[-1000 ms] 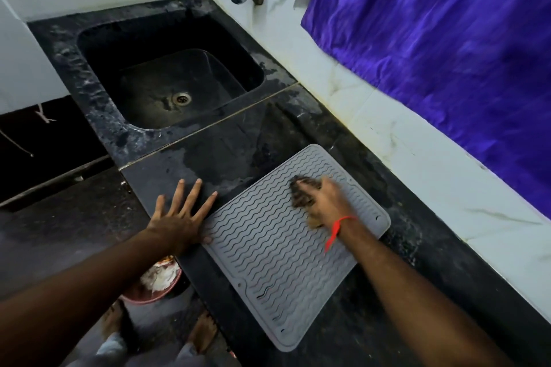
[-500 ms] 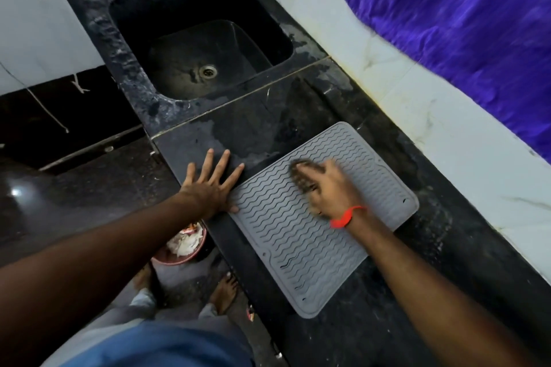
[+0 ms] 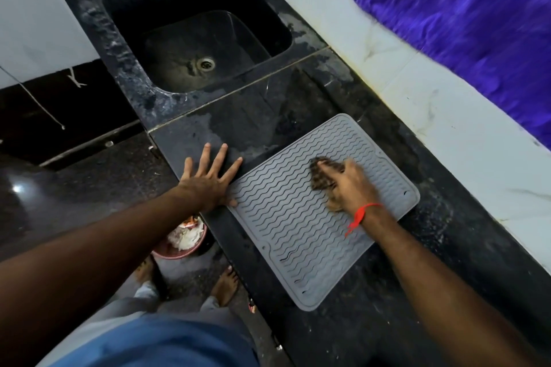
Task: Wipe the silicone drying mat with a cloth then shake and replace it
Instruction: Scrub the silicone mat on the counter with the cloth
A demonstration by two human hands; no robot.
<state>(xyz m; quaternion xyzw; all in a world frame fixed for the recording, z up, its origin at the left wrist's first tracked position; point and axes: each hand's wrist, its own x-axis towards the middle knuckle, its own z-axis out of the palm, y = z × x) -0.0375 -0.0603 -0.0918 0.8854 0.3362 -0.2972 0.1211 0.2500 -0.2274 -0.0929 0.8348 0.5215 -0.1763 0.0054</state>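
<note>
A grey silicone drying mat with wavy ridges lies flat on the black stone counter. My right hand, a red thread at its wrist, presses a dark brownish cloth onto the mat's far half; the cloth is bunched under the fingers and partly hidden by them. My left hand lies flat on the counter with fingers spread, its thumb touching the mat's left edge.
A black sink with a metal drain sits beyond the mat. A white tiled wall and a purple curtain run along the right. Below the counter edge stand a pink bowl of scraps and my bare feet.
My right hand with the cloth has slid back and forth over the mat's far half. The left hand has stayed flat at the mat's left edge. The camera has tilted down.
</note>
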